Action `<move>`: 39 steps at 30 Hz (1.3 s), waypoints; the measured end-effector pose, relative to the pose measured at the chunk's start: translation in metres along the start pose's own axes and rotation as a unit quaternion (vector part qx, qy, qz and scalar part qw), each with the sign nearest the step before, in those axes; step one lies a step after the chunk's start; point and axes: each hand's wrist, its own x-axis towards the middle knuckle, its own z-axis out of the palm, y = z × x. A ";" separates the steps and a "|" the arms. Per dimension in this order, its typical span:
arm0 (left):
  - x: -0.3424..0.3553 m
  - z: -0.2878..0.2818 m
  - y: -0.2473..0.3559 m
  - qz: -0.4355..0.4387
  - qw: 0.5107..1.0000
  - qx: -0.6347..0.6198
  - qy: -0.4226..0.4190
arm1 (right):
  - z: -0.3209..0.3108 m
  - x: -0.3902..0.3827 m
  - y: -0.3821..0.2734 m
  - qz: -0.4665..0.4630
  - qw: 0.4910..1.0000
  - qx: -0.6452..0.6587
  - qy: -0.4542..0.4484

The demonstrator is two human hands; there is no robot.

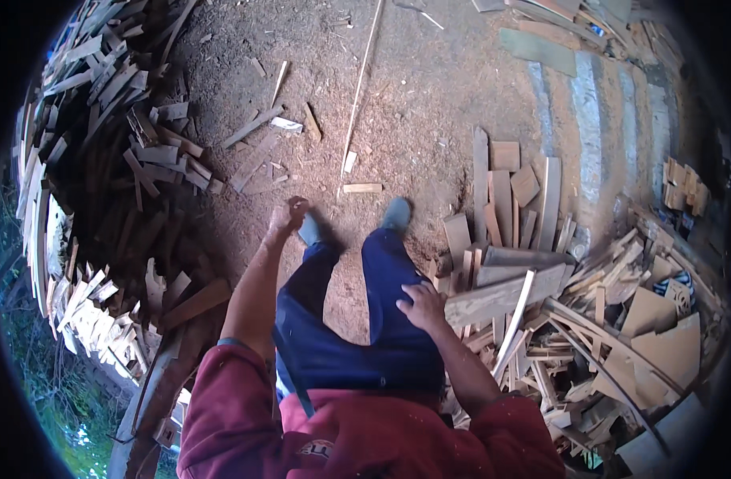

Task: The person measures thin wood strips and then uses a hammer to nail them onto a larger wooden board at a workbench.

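Observation:
My left hand [289, 214] hangs out ahead of my left leg, just above the left shoe [310, 231]. Its fingers point down and away and are partly hidden, so their grip is unclear; no held thing shows. Over my right thigh is my right hand [423, 305], fingers apart and nothing in it. Dark blue trousers [389, 275] cover my legs. A short wood block [363, 188] lies on the ground just beyond my feet, with a smaller pale piece [350, 162] behind it. A long thin strip [359, 92] runs away from there along the ground.
Stacked wood scraps [158, 152] rise along the left. At the right, upright boards [501, 191] lean beside a large loose heap of offcuts [573, 351]. A wide grey board [509, 291] sticks out near my right hand. Scattered sticks [253, 126] lie on the chip-strewn ground.

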 end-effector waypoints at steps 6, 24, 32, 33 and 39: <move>0.244 0.085 -0.086 0.051 0.980 0.125 0.144 | -0.007 0.057 0.030 -0.059 0.995 0.009 0.082; 0.179 0.109 0.087 0.115 0.947 -0.299 -0.035 | -0.001 0.048 0.056 0.034 0.987 0.074 0.139; -0.094 0.003 0.271 0.092 0.832 -0.529 -0.140 | 0.026 0.021 0.044 -0.040 0.979 0.155 0.125; -0.123 -0.008 0.288 0.097 0.795 -0.571 -0.180 | 0.006 0.025 0.033 -0.053 0.976 0.152 0.144; -0.246 -0.040 0.404 0.174 0.725 -0.564 -0.356 | -0.235 0.024 -0.078 -0.146 0.819 0.471 0.292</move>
